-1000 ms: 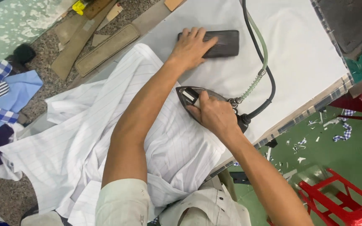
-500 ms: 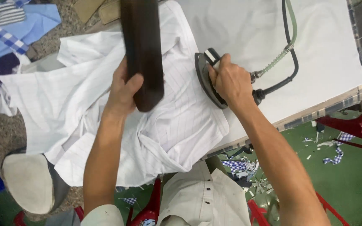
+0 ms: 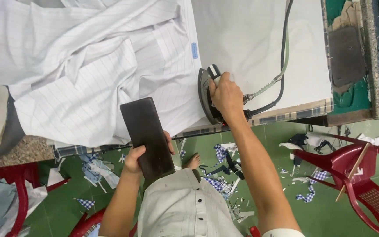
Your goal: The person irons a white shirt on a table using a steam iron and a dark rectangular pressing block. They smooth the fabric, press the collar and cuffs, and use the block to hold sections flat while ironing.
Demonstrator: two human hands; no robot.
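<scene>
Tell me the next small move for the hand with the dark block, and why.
Probably lower the dark flat block onto the striped white shirt beside the iron. The left hand holds the block lifted at the near table edge, off the cloth, while the right hand grips the iron by the shirt's rumpled edge. Pressing there would likely flatten that fabric.

Thin white cloth with fine stripes on the shirt (image 3: 93,74), soft and creased. Smooth, dark, slightly glossy block (image 3: 147,136), maybe wood. Dull grey metal on the iron (image 3: 208,96), black rubbery cable (image 3: 281,57). Matt white cloth over the table (image 3: 246,39). Glossy red plastic chair (image 3: 360,175).
</scene>
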